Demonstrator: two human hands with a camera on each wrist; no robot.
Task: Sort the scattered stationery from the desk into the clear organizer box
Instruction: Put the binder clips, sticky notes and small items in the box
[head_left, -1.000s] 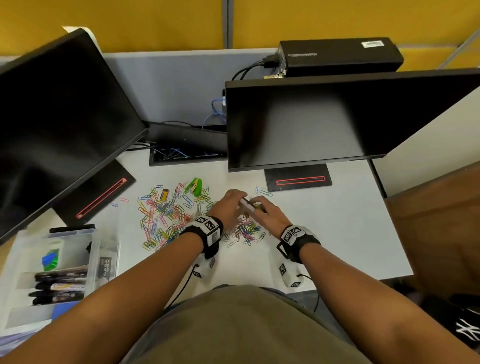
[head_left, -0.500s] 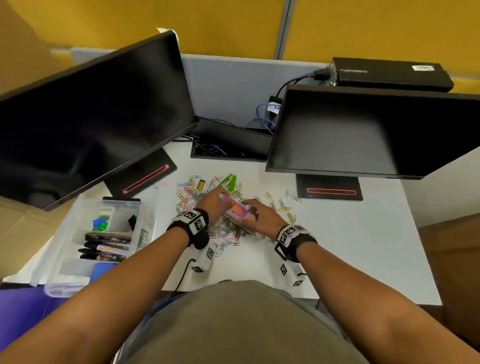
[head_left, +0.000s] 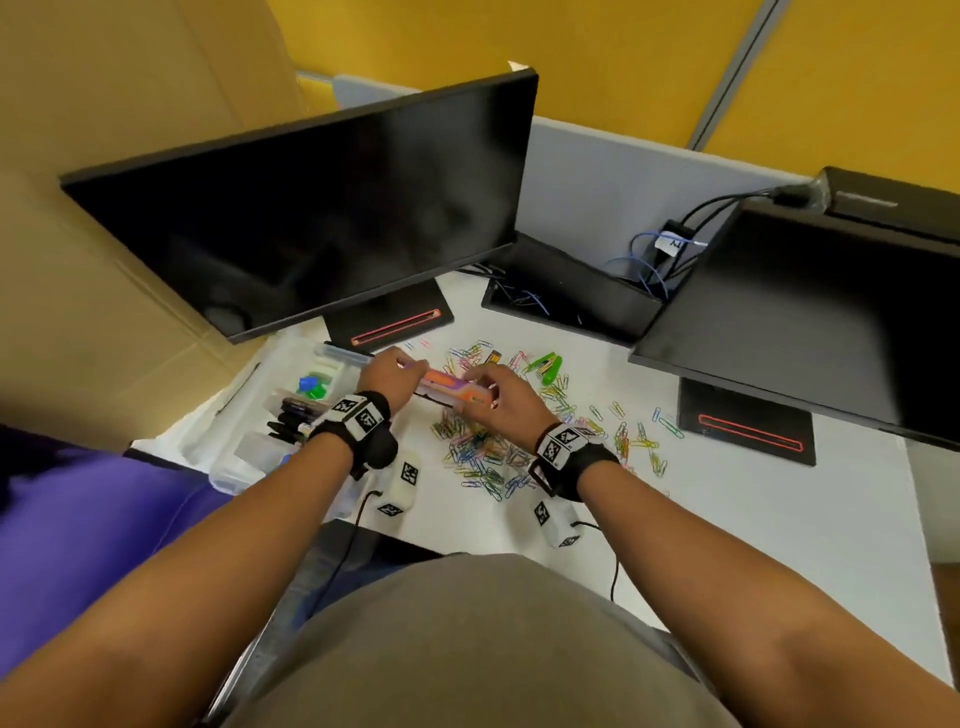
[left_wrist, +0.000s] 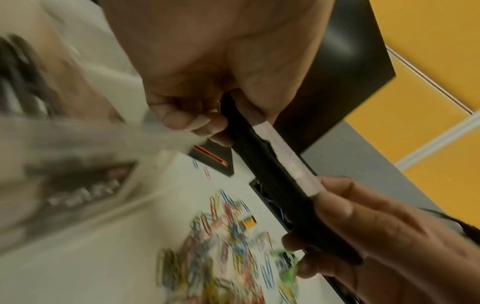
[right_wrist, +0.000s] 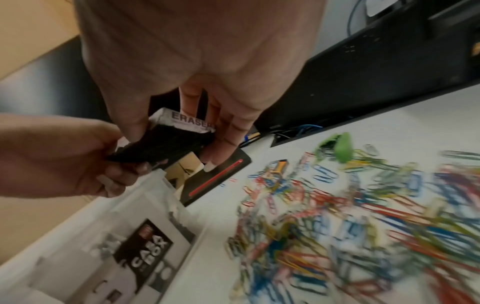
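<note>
Torso and arms: a person in a grey-brown top leans over the white desk (head_left: 701, 519), both forearms reaching forward, each wrist strapped with a black band bearing a checkered marker.
Right hand: the right hand (head_left: 501, 400) pinches the nearer end of a long flat eraser pack (head_left: 452, 388), thumb below and fingers (right_wrist: 223, 131) curled over its edge; the grip is narrow and closed on the pack.
Left hand: the left hand (head_left: 387, 376) clamps the far end of the same pack between thumb and curled fingers (left_wrist: 187, 121).
Eraser pack: held off the desk between the two hands, just above the right edge of the box; orange and purple on top, dark underneath, with a white label reading ERASER in the right wrist view.
Paper clips: a loose heap of coloured paper clips (head_left: 488, 452) lies on the desk under and to the right of the hands, thinning out toward the right monitor.
Organizer box: the clear organizer box (head_left: 244, 447) sits at the left edge of the desk, beside the left wrist; black markers (head_left: 291, 415) lie in a middle compartment, green and blue bits (head_left: 314, 385) in a farther one.
Green stapler: a small green stapler (head_left: 545, 366) rests just beyond the clips.
Yellow-black item: a small one (head_left: 493, 357) lies left of the stapler; I cannot tell what it is.
Monitors: two dark monitors (head_left: 322, 208) stand behind, with a black cable tray (head_left: 566, 296) between them.
</note>
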